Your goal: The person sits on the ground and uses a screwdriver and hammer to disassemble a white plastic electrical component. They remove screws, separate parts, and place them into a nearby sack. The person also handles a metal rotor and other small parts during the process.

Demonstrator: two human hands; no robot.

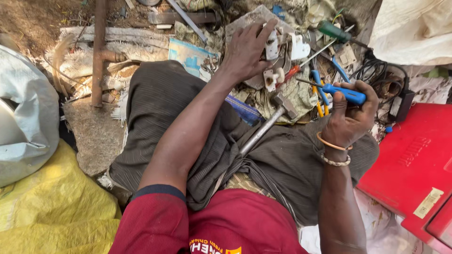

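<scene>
The red metal box (414, 164) at the person's right is the largest container in view; its lid is down, so what it holds cannot be told. The yellow woven sack (52, 202) and the grey-white sack (23, 117) at the left bulge with contents that stay hidden, and the white sack (414, 28) at the upper right is just as closed to view. Nothing else here works as a container: the small parts lie loose on a cloth and a flat stone slab (245, 23).

The risks come from that looseness. The left hand (247, 49) lies spread over the white plastic fitting (273, 44) on the slab, fingers apart and pressing down rather than gripping. If the fitting slips under that flat hold, it could skid off into the surrounding clutter, where its small pieces would likely be hard to find.

The right hand (351, 117) has its fingers clamped around the blue-handled screwdriver (341, 91), whose thin shaft points left toward the left hand. A push that jumps off the fitting could drive the tip into the spread fingers.

The hammer (270, 122) rests across the lap with its head beside a second white fitting (272, 77); a shifted knee could roll it onto that brittle plastic. The yellow-handled pliers (321, 101) and black cables (376, 70) lie just under the right hand and could snag the tool.
</scene>
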